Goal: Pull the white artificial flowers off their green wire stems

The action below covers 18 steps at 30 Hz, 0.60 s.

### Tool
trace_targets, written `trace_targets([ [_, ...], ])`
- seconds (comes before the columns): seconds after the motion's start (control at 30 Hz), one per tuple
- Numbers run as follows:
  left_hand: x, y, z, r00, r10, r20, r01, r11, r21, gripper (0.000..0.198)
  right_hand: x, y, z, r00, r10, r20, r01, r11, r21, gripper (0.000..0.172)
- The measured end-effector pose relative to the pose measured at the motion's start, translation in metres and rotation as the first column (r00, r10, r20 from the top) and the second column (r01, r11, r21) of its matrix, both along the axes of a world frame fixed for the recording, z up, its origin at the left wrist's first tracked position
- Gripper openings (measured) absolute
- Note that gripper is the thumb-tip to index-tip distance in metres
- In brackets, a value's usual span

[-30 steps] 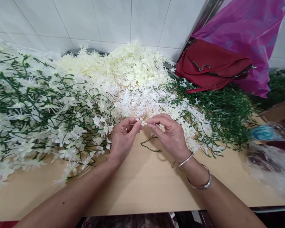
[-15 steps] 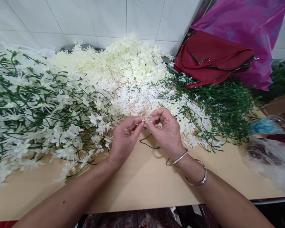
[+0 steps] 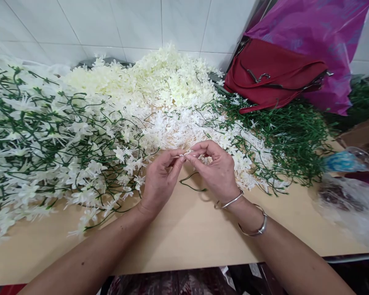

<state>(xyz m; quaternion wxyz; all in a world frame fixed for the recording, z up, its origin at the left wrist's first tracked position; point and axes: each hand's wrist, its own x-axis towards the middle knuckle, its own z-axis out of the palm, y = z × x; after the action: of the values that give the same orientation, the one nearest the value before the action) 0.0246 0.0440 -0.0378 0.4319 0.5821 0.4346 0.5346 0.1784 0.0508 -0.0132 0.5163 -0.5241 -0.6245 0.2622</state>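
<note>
My left hand (image 3: 162, 176) and my right hand (image 3: 217, 170) meet over the table, thumbs and forefingers pinched together. Between the fingertips is a small white artificial flower piece (image 3: 187, 153), mostly covered by the fingers. Below it a green stem (image 3: 192, 188) curves over the wood; whether it joins the piece I cannot tell. Just beyond my hands spreads a heap of thin white stamen pieces (image 3: 175, 129). To the left lies a large pile of white artificial flowers on green stems (image 3: 64, 151).
Cream blossoms (image 3: 169, 78) are heaped against the tiled wall (image 3: 135, 24). At the right are green stems (image 3: 298, 139), a red handbag (image 3: 273, 69), a purple plastic bag (image 3: 320, 28), a blue-patterned cup (image 3: 344, 161) and a clear plastic bag (image 3: 356, 205). The wooden table (image 3: 184, 241) ends near my body.
My fingertips have shifted slightly on the small white piece, and my right fingers sit a little closer over it. The whole view has moved a touch; the piles look the same.
</note>
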Motion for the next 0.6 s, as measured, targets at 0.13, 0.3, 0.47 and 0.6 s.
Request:
trace_targets([
  [0.13,0.0021,0.0027,-0.0002,0.992,0.006,0.124,0.000,0.999,-0.052,0.020,-0.0022,0.0016,-0.0001,0.999,-0.033,-0.027,0.032,0.999,-0.023,0.014],
  [0.3,0.0016,0.0043,0.0008,0.981,-0.039,0.188,0.058,0.994,-0.095,0.019,-0.0047,0.0018,-0.0012,0.999,-0.029,-0.031,0.028,0.999,-0.034,0.016],
  [0.47,0.0012,0.0038,0.0032,0.969,-0.064,0.238,0.094,0.989,-0.115,0.017,-0.0077,-0.0017,-0.0007,0.999,-0.024,0.042,0.025,0.999,-0.020,0.013],
  [0.6,0.0030,0.0043,0.0025,0.975,-0.013,0.220,0.037,0.994,-0.105,0.015,-0.0072,0.0015,-0.0028,0.997,-0.065,-0.040,0.064,0.997,-0.041,0.017],
])
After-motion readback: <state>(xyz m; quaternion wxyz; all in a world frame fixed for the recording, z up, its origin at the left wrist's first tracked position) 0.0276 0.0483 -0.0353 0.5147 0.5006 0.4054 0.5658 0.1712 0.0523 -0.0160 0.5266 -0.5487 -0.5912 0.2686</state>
